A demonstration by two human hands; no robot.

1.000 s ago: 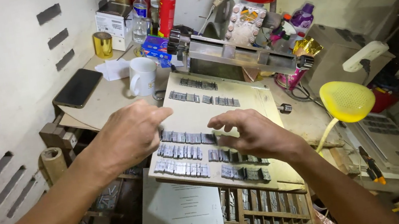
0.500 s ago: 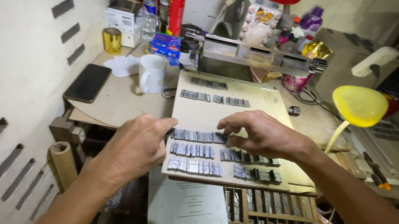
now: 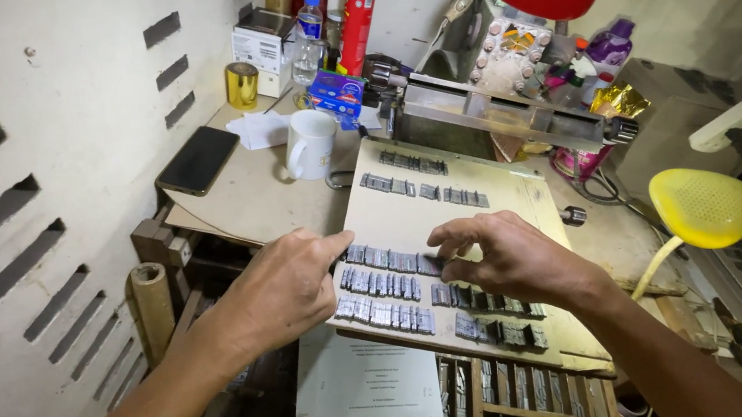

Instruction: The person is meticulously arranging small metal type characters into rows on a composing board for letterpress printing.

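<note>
A tan board [image 3: 488, 211] lies tilted on the desk with several rows of small grey metal type blocks [image 3: 380, 283] on it. My left hand [image 3: 281, 289] rests at the board's left edge, its fingertips touching the left end of a row. My right hand [image 3: 504, 258] hovers over the middle rows, thumb and forefinger pinched on a type block [image 3: 430, 266]. More short rows of blocks [image 3: 416, 185] sit farther up the board.
A white mug [image 3: 310, 143], a black phone [image 3: 198, 160], a gold roll [image 3: 242, 85], a red can [image 3: 357, 9] and bottles stand at the back. A metal machine [image 3: 493, 109] sits behind the board. A yellow swatter [image 3: 705, 206] lies right. A printed sheet [image 3: 369, 402] lies below over wooden type trays [image 3: 505, 403].
The view has shifted closer and lower over the board. Both hands stay on the middle rows, and my right fingers have closed more tightly on a block.
</note>
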